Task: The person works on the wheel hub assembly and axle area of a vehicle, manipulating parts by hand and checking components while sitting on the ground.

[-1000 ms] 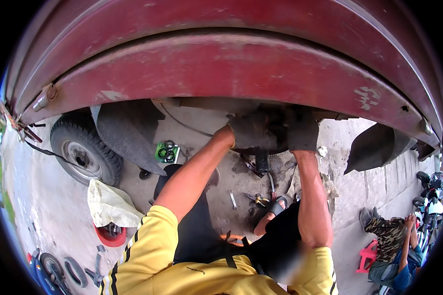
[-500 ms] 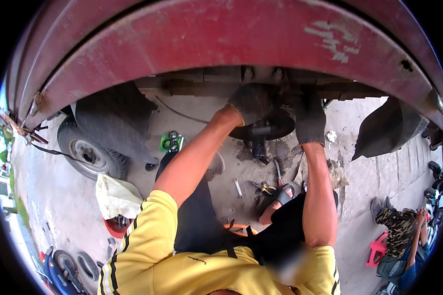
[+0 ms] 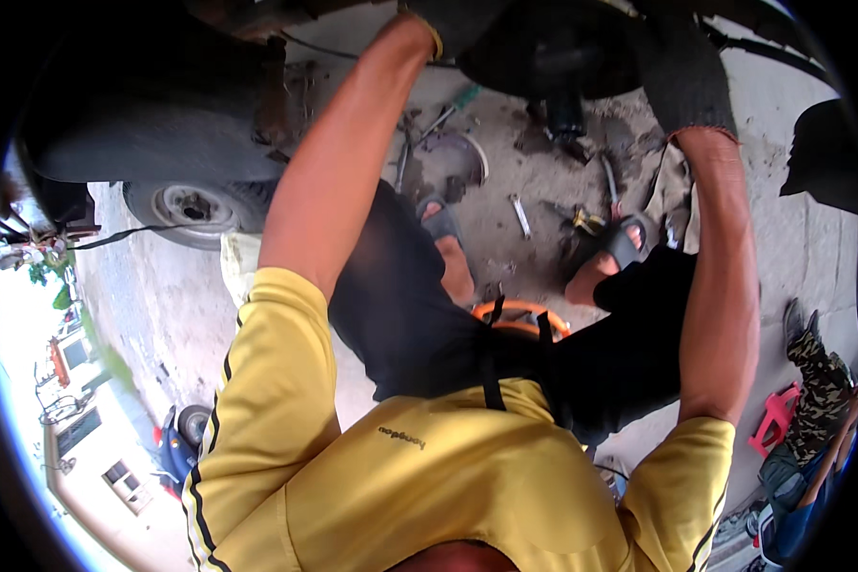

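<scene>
Gloved in dark knit, the right hand [image 3: 691, 81] is at the right edge of a dark round part [image 3: 543, 48]; its fingers merge into the shadow, so whether they grip or lie spread cannot be told. Across the part, the left hand [image 3: 462, 24], also dark-gloved, is at its left side, partly cut off by the upper edge, its grip equally unreadable. Between the hands, a short black cylinder [image 3: 564, 114] juts from the part toward the person. Below the left hand lies a green-handled tool [image 3: 465, 97]. Below the right hand are a tan cloth [image 3: 675, 186] and, left of that, a red-handled tool [image 3: 612, 181], yellow-and-black pliers [image 3: 586, 221] and a silver wrench [image 3: 520, 217] on the ground. Farther toward the body is an orange-rimmed seat [image 3: 522, 310]. Well left of the left hand stands a tyre [image 3: 195, 205]; well below and right of the right hand are a red stool [image 3: 775, 419] and another person in camouflage trousers [image 3: 815, 396].
</scene>
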{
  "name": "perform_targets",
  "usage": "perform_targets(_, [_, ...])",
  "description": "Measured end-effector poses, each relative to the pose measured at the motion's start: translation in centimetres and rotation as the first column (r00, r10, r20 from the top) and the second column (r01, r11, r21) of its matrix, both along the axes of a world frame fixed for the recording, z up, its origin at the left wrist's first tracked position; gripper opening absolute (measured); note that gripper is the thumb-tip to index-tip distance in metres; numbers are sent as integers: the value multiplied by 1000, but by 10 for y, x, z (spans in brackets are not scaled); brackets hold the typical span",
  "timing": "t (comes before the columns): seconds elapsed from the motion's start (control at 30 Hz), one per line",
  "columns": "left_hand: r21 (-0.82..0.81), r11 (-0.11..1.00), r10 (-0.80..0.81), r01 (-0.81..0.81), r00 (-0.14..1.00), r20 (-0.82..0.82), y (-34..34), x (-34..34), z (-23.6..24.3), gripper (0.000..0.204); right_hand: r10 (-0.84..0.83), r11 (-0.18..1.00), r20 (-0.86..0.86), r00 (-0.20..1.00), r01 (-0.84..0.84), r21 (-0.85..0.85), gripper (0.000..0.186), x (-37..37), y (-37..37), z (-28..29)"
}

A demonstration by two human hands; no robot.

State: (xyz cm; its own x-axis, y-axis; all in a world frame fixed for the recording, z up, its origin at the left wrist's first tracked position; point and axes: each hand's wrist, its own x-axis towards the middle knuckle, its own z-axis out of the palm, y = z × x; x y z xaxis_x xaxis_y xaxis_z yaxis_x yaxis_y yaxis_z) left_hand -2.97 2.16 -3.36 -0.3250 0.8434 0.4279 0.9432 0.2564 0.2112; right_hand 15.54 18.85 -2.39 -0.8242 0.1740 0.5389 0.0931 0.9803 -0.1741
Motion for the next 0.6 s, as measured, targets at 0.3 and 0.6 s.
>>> perform_targets(0.3, [47, 992, 73, -120, 821, 567, 21, 31, 23, 41, -130, 946, 579, 805, 275, -169, 59, 26, -18, -1])
perform_targets(0.6, [145, 968, -156, 205, 944, -292, 6, -11, -40, 32, -1, 577, 349, 937, 285, -765, 46, -7, -48, -43])
